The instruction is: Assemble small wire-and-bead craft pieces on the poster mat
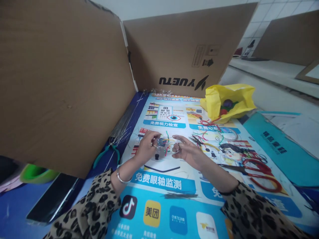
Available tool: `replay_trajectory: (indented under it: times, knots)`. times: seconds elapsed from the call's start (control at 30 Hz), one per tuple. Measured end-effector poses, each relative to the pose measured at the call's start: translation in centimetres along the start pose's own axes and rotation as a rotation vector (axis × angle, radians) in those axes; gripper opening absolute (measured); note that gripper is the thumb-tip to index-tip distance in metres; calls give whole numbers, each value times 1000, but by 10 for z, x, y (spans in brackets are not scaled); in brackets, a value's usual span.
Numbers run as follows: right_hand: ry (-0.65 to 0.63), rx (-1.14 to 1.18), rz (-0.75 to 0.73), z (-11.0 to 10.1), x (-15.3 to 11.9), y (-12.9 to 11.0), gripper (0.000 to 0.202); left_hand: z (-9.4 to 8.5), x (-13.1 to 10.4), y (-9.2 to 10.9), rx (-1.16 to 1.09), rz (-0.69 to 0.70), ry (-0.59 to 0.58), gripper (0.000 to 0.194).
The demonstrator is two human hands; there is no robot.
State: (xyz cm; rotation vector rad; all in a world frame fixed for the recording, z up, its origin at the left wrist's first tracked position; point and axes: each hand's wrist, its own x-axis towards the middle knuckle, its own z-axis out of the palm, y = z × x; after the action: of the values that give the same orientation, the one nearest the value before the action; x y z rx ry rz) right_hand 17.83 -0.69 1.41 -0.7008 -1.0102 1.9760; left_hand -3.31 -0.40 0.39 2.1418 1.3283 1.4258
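Observation:
Near the middle of the printed poster (159,167), a small wire frame (167,144) with red, green and yellow strands is held up between both hands. My left hand (147,146) pinches its left side, fingers closed around the thin wire. On the right side, my right hand (187,151) has its fingers curled on the wire, thumb and fingertips together. The wire's exact shape is too fine to make out. Just right of my right hand lie small black-tipped scissors (196,141) and loose red and green strands (205,135).
Cardboard panels (184,53) stand behind and left. A yellow bag (239,96) sits back right, red-handled scissors (259,171) at right. Teal-handled pliers (107,153) and thin wires (122,124) lie left. A wire bundle (181,196) lies in front; a dark flat packet (53,198) is front left.

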Motion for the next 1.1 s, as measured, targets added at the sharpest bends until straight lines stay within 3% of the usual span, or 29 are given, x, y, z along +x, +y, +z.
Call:
replay_trajectory:
  times: [0.43,0.63,0.77,0.87,0.93,1.1]
  knots:
    - [192,-152,-40,-11,4,0,20,-9,3,6,-29,71,74,24]
    - [208,-152,-128,-13,5,-2,16,-4,5,6,-307,-319,13,26]
    - [179,-98,-119,-14,5,-4,12,-5,6,9,-758,-613,-157,32]
    - [140,-39,-103,-15,4,-5,14,-7,6,11,-1016,-712,-248,36]
    - [122,-21,-95,-16,4,-6,15,-8,6,11,-995,-727,-242,38]
    - [133,-14,-107,-16,3,-11,17,-3,7,2,-652,-627,-110,42]
